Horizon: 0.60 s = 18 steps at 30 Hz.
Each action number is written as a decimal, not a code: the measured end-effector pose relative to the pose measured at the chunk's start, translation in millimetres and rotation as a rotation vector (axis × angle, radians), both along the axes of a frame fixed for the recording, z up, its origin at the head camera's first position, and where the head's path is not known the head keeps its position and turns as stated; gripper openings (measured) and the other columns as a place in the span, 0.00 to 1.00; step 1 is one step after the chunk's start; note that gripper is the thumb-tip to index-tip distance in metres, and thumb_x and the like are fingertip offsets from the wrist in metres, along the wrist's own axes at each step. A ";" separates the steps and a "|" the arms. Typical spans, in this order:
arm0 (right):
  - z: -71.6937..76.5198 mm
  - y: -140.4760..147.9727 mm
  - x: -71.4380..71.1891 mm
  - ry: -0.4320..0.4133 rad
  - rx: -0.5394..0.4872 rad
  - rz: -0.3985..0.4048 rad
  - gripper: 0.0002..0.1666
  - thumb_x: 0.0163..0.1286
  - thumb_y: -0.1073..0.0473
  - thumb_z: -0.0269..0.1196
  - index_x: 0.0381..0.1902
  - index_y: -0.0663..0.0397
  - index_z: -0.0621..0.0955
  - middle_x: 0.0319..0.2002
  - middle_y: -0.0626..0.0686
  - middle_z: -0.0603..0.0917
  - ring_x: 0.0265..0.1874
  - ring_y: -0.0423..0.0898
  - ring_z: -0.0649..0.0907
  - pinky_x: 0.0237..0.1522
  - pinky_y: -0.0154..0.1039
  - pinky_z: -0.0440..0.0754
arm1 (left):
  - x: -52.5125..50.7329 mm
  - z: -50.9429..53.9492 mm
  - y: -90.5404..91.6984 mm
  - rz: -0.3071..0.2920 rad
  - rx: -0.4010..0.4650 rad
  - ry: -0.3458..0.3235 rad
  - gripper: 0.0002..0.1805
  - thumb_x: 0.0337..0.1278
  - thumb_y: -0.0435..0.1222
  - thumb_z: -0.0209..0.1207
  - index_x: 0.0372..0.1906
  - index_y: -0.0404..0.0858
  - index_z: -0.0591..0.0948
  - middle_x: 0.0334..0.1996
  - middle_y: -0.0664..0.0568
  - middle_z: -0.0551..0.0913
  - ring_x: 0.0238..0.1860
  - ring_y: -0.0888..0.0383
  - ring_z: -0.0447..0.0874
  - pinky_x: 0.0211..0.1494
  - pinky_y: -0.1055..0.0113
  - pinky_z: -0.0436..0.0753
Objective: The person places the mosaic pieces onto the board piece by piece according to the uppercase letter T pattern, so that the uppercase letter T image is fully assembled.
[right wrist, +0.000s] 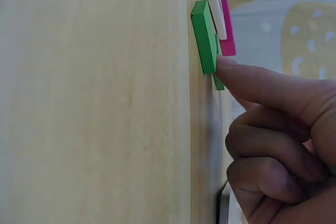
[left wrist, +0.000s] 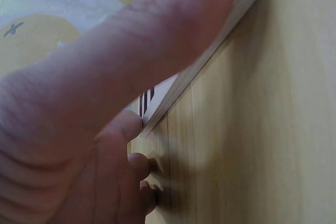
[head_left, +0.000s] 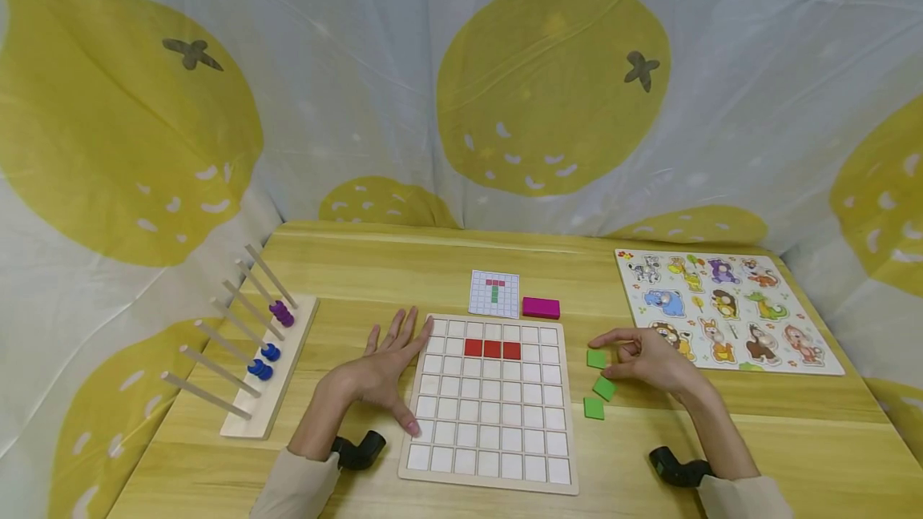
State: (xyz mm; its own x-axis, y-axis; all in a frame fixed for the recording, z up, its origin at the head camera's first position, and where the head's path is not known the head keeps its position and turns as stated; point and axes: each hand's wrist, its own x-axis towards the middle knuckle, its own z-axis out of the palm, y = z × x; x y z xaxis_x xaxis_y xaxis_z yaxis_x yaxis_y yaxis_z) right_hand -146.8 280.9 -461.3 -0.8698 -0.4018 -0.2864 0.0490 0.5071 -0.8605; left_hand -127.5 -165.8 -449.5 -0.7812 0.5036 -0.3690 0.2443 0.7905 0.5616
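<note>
Left hand [head_left: 382, 367] splays against gridded wooden board [head_left: 489, 439]; right hand [head_left: 645, 355], grip unclear, is at flat green squares [head_left: 594, 408]

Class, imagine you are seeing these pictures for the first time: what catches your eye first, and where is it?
The big yellow fruit prints on the cloth behind the table stand out first. Next come three red tiles in a row near the far edge of the grid board, then three green tiles beside it, by the right hand.

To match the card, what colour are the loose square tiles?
Green; the loose square tiles show best in the head view.
</note>
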 end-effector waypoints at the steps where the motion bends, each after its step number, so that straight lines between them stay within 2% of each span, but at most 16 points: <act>1: -0.1 0.1 -0.1 -0.003 0.000 0.001 0.27 0.63 0.67 0.72 0.60 0.67 0.82 0.20 0.45 0.57 0.20 0.38 0.58 0.27 0.32 0.66 | 0.0 0.1 0.0 0.000 0.001 -0.001 0.86 0.23 0.52 0.86 0.85 0.41 0.37 0.82 0.37 0.22 0.83 0.38 0.16 0.80 0.32 0.23; 10: -0.4 0.0 0.2 -0.004 0.009 -0.007 0.27 0.62 0.67 0.73 0.59 0.66 0.82 0.19 0.44 0.57 0.19 0.38 0.58 0.24 0.33 0.60 | 0.2 1.0 0.2 0.002 0.000 0.000 0.86 0.23 0.52 0.86 0.85 0.40 0.37 0.83 0.37 0.22 0.83 0.38 0.16 0.80 0.32 0.23; 18: -0.7 -2.2 0.9 -0.006 0.004 -0.032 0.25 0.62 0.67 0.73 0.58 0.66 0.83 0.18 0.43 0.59 0.19 0.37 0.60 0.23 0.32 0.60 | 0.2 0.8 0.2 -0.001 -0.007 0.001 0.86 0.23 0.52 0.86 0.85 0.40 0.37 0.83 0.38 0.22 0.83 0.38 0.16 0.80 0.32 0.24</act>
